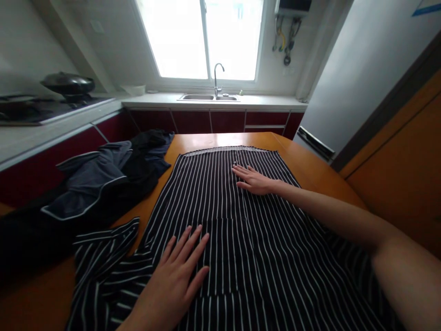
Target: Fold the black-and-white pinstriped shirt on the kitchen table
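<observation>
where both hands (175, 271) (255, 181) lie flat, striped garment (220, 197) spread beneath

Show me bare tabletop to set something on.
The table is bare beyond the far edge of the striped garment and to its right, up to the right forearm. Crowded: the left side, with dark clothes, and the garment, under the left hand and right hand.

Left grip (177, 271), right grip (254, 180) palm-down on striped garment (210, 193) spread over wooden table (306, 168).
</observation>
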The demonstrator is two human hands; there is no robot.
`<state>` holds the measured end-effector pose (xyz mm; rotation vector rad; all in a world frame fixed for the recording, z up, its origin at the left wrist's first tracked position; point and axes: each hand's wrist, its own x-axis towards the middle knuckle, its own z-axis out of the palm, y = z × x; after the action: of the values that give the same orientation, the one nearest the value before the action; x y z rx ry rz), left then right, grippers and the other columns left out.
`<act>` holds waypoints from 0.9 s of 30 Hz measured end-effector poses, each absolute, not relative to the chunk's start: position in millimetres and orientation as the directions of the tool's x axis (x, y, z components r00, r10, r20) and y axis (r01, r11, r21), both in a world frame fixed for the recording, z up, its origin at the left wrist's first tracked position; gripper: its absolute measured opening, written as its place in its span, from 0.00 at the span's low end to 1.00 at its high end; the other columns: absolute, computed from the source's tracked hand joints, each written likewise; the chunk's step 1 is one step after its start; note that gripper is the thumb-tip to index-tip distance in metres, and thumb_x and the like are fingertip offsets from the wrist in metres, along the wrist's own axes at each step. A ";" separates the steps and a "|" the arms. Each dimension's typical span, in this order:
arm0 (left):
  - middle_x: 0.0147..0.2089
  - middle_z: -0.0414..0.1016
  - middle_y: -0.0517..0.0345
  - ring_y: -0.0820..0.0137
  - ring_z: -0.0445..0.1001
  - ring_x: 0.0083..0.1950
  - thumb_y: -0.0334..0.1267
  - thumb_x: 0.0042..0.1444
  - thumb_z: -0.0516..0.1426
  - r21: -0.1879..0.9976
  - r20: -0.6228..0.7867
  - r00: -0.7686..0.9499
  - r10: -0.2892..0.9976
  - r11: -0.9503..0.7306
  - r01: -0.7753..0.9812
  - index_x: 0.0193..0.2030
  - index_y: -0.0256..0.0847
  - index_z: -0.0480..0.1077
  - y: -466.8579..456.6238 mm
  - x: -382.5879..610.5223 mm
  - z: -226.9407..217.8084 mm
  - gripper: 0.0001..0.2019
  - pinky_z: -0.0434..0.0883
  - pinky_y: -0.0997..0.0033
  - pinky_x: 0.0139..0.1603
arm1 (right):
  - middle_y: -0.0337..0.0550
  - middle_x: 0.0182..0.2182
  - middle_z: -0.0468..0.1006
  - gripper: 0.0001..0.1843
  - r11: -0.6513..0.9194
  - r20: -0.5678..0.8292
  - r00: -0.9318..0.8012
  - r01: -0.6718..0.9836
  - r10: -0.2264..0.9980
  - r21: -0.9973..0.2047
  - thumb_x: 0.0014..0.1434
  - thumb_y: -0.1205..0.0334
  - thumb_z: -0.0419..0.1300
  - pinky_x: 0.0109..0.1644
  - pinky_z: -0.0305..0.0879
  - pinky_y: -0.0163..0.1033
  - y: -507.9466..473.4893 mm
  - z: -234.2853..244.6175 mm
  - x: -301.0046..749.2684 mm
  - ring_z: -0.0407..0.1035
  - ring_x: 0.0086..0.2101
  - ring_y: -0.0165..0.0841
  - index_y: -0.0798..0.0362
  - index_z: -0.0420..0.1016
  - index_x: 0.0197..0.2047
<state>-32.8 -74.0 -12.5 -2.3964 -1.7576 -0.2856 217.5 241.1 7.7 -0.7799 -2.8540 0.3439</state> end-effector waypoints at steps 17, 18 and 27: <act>0.78 0.49 0.59 0.56 0.51 0.77 0.51 0.71 0.48 -0.067 0.188 0.303 0.934 -0.296 0.953 0.78 0.55 0.43 -71.6 -39.8 -15.0 0.32 0.58 0.44 0.72 | 0.49 0.76 0.43 0.37 0.573 0.178 -0.544 0.779 0.820 -0.256 0.73 0.42 0.38 0.75 0.29 0.58 244.2 29.5 259.5 0.34 0.74 0.43 0.54 0.49 0.77; 0.78 0.49 0.59 0.56 0.51 0.77 0.51 0.72 0.48 -0.068 0.187 0.303 0.934 -0.296 0.953 0.78 0.55 0.43 -71.1 -40.3 -15.6 0.31 0.58 0.44 0.72 | 0.47 0.76 0.43 0.38 0.637 0.180 -0.612 0.720 0.770 -0.275 0.73 0.40 0.37 0.75 0.29 0.57 211.3 29.4 252.3 0.33 0.74 0.42 0.52 0.47 0.77; 0.78 0.48 0.57 0.55 0.47 0.78 0.54 0.72 0.44 -0.027 0.140 0.276 0.951 -0.275 0.961 0.76 0.50 0.51 -61.3 -42.4 -20.7 0.29 0.54 0.43 0.74 | 0.53 0.75 0.45 0.42 0.574 0.083 -0.578 0.766 0.812 -0.289 0.71 0.38 0.38 0.75 0.33 0.58 59.9 -4.5 288.0 0.37 0.73 0.43 0.58 0.48 0.77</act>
<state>-42.4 -61.3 -20.7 -2.4229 -1.8232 -0.1464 288.0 59.9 -4.5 -1.3204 -2.5992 0.3287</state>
